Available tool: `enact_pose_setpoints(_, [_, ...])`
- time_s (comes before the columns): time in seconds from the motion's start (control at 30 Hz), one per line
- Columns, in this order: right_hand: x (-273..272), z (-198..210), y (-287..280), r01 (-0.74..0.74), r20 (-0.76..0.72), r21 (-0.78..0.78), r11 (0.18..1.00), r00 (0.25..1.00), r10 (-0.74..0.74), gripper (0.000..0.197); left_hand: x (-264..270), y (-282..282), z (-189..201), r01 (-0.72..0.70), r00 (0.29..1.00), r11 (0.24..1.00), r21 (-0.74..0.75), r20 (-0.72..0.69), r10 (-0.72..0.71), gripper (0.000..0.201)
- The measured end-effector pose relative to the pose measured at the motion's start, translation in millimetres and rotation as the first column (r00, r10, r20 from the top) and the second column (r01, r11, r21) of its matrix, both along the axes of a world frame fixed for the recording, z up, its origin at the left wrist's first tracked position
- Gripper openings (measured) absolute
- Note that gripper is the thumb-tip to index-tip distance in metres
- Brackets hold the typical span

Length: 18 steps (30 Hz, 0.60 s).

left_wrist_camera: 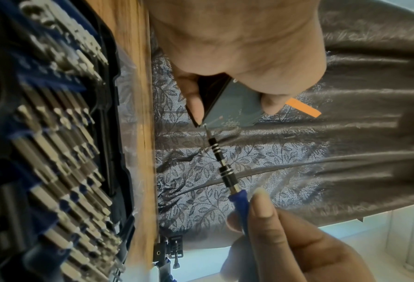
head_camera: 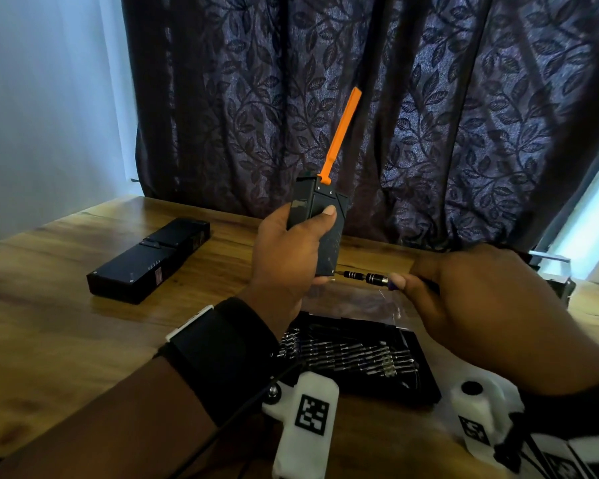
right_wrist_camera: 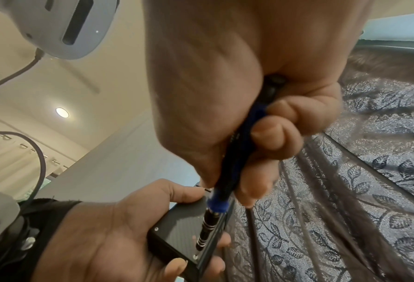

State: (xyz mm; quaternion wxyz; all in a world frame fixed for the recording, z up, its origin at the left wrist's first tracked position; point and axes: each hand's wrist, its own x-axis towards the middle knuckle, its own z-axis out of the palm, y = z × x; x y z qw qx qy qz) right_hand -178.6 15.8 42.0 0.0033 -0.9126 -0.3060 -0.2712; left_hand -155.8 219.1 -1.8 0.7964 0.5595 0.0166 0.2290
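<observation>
My left hand [head_camera: 291, 250] grips a dark grey flat box [head_camera: 320, 219] upright above the table, thumb across its face; an orange strip [head_camera: 341, 133] sticks up from its top. My right hand [head_camera: 464, 299] holds a blue-handled screwdriver [head_camera: 370, 278] with a black ringed shaft, lying level. Its tip meets a screw at the box's lower corner [left_wrist_camera: 204, 125]. In the right wrist view the fingers [right_wrist_camera: 276, 133] curl round the blue handle [right_wrist_camera: 235, 166], and the left hand [right_wrist_camera: 119, 238] cups the box [right_wrist_camera: 177, 230].
An open black case of several screwdriver bits [head_camera: 357, 357] lies on the wooden table [head_camera: 49, 323] below my hands, on a clear plastic bag. A long black box [head_camera: 149, 261] lies to the left. A dark leaf-patterned curtain [head_camera: 429, 98] hangs behind the table.
</observation>
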Motion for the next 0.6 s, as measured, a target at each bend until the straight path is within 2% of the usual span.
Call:
enact_pose_setpoints(0.07, [-0.6, 1.6, -1.4, 0.003, -0.035, -0.004, 1.000, 0.999, -0.004, 0.055, -0.9, -0.7, 0.3, 0.000, 1.000, 1.000, 0.000, 0.000, 0.000, 0.017])
enact_pose_setpoints(0.17, [-7.3, 7.5, -0.3, -0.019, -0.117, 0.026, 0.999, 0.993, 0.022, 0.025, -0.3, -1.3, -0.6, 0.005, 1.000, 1.000, -0.008, -0.005, -0.005, 0.018])
enact_pose_setpoints(0.33, [-9.2, 9.4, 0.7, -0.025, -0.121, 0.044, 0.999, 0.992, 0.030, 0.020, -0.2, -2.8, -2.1, 0.012, 1.000, 1.000, -0.005, -0.025, -0.012, 0.013])
enact_pose_setpoints(0.4, [-7.3, 8.5, 1.1, 0.005, -0.107, 0.039, 0.999, 0.994, -0.001, 0.024, -0.5, -3.2, -2.7, 0.014, 0.999, 1.000, -0.002, -0.034, -0.014, 0.013])
enact_pose_setpoints(0.53, [-2.7, 5.6, 1.9, 0.023, -0.070, -0.015, 1.000, 0.997, -0.024, 0.046, 0.4, -2.8, -3.4, 0.002, 0.998, 1.000, -0.006, -0.065, -0.002, 0.011])
enact_pose_setpoints(0.6, [-2.1, 5.2, 1.9, 0.012, -0.059, -0.028, 1.000, 0.998, -0.014, 0.049, 0.6, -2.9, -4.2, 0.003, 0.998, 1.000, -0.012, -0.068, -0.004, 0.010])
